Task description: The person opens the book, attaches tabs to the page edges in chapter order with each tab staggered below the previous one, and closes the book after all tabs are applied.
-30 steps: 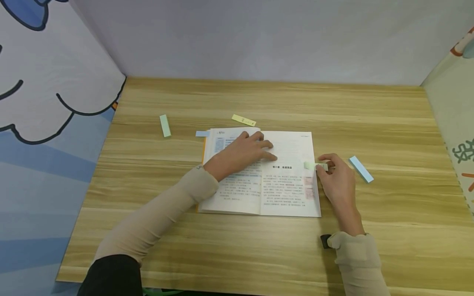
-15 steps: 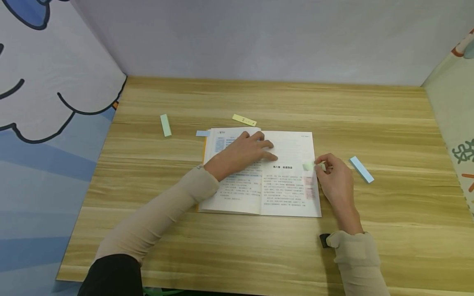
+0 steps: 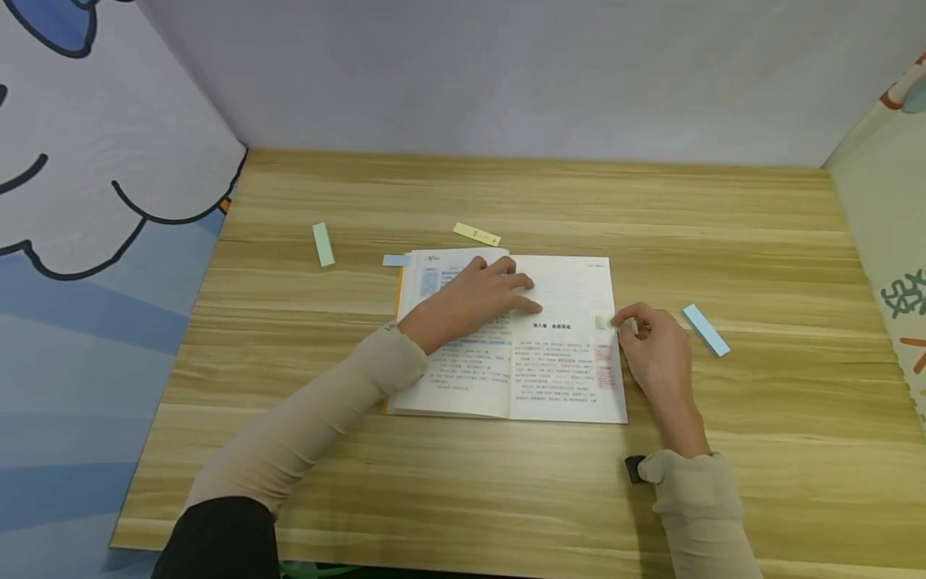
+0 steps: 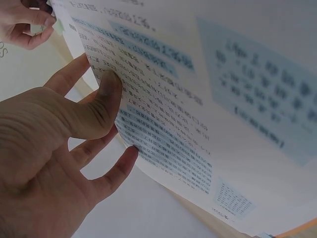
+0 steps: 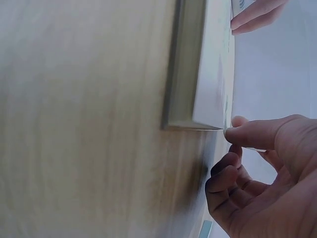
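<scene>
Green sticky tab (image 3: 603, 322) now sits shorter on the open book's (image 3: 571, 289) right page edge than a second ago; my right hand (image 3: 654, 354) pinches it between thumb and fingers, so it looks nearly seated. Left hand (image 3: 470, 301), fingers spread flat, presses the book's left page; blue tab (image 3: 706, 330) lies on the tabletop (image 3: 506, 498) right of the book.

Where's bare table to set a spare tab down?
Bare wood runs between the open book and the near edge, and along the far wall. It is crowded at the book's right edge, where the right hand pinches the green tab beside the blue tab.
</scene>
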Tool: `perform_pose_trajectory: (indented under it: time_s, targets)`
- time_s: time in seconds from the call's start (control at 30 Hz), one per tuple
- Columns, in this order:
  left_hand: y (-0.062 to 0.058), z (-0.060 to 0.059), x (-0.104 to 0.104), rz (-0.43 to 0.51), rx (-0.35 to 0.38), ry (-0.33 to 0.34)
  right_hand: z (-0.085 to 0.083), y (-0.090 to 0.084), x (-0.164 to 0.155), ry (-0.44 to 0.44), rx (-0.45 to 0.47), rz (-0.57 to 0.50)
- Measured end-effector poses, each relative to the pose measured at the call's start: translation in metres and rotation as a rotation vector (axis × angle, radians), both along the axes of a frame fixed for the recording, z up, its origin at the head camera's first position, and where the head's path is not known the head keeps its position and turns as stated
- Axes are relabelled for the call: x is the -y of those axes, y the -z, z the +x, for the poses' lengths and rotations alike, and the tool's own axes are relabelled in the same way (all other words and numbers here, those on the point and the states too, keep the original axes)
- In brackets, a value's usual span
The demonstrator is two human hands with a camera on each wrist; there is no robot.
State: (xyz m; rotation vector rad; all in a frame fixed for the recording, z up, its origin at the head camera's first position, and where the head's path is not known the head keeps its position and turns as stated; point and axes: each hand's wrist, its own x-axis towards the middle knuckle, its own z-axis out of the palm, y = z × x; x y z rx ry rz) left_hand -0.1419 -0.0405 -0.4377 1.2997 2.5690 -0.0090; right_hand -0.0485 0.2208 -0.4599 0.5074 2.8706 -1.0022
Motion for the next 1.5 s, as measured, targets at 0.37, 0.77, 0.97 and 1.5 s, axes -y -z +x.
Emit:
perform_pose_trajectory:
  time_s: [0.37, 0.77, 0.97, 1.5]
  targets:
    - [0.0, 0.001, 0.001, 0.008, 0.008, -0.004, 0.0, 0.0, 0.0, -0.019, 0.016, -0.015]
    - [0.001, 0.0, 0.0, 0.013, 0.006, -0.005, 0.001, -0.001, -0.001, -0.049, -0.025, 0.026]
    - [-0.001, 0.0, 0.0, 0.015, 0.002, -0.005, 0.001, -0.002, 0.0, -0.054, 0.006, 0.028]
    - [0.002, 0.0, -0.001, 0.011, 0.0, -0.013, 0.009, -0.014, 0.002, -0.292, -0.129, 0.232]
